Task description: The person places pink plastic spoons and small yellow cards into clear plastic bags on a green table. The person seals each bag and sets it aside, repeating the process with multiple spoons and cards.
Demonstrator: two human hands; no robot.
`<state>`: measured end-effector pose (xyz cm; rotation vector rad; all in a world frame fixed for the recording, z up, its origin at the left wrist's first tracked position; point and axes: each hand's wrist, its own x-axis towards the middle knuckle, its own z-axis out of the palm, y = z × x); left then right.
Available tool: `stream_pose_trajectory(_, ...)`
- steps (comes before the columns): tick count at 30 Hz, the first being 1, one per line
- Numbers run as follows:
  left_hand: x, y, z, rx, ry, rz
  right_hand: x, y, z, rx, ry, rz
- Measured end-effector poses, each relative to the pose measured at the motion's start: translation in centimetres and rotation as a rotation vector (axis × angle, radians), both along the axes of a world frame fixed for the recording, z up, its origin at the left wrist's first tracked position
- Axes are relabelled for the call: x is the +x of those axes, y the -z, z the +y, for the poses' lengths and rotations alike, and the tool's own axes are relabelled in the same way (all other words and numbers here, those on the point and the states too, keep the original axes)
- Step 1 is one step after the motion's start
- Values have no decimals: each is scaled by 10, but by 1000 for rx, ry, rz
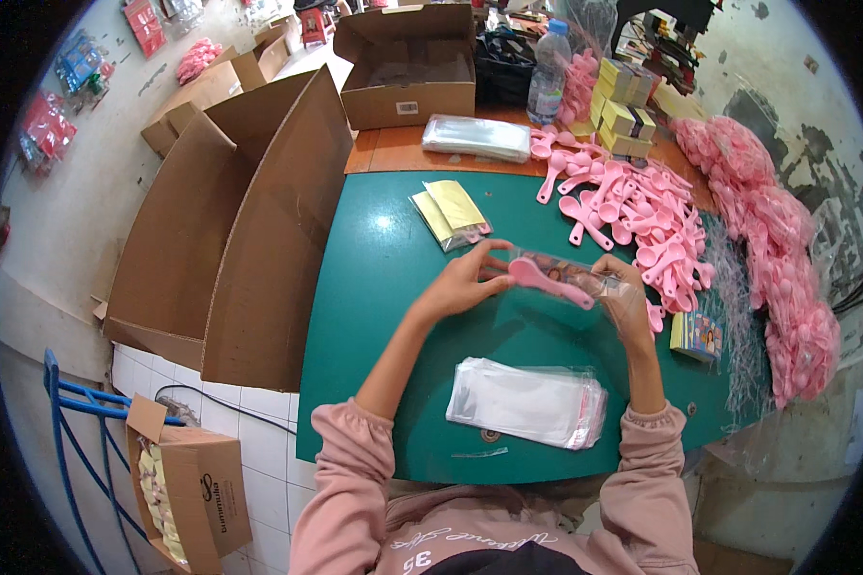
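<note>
A pink spoon (551,282) and a clear bag (599,280) with a printed card in it are held up together above the middle of the desk (364,355); whether the spoon is inside the bag or in front of it I cannot tell. The left grip (458,285) is partly open, thumb and forefinger curved round the bag's left end; the right grip (625,295) is closed more tightly, fingers bent over its right end. Both forearms reach forward from the lower edge and converge, pink sleeves gathered below the elbows. Between them, green surface shows as far as a stack of flat clear bags (527,402) near the desk's front edge. More green stretches left to the desk's side edge, where a tall open carton (273,249) stands close by. On the right, room is tighter: a heap of loose pink spoons (642,211) spreads near the right grip, with a small stack of cards (697,336) below it. Just beyond the left grip lie packets with yellow cards (453,211). Another open carton (408,103) sits at the far end beside a plastic bottle (548,81); lower left, a smaller carton (206,498) holds pale yellow packets.
</note>
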<state>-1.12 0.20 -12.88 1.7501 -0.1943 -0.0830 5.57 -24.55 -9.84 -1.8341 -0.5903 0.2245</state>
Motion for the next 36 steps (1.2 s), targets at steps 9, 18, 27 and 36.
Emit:
stream_pose_trajectory(9,-38,-2,-33,-676,-69,369,-40,-9,35,-155,-204,-399)
stream_pose_trajectory(18,-35,-6,-32,-352,-59,375,-55,-5,36,-363,-274,-474)
stream_pose_trajectory(27,-36,-9,-38,-262,-130,398,-61,10,44,-409,-240,-649)
stream_pose_trajectory(36,-34,7,-44,-291,-319,174,-45,-9,34,-224,-514,-198)
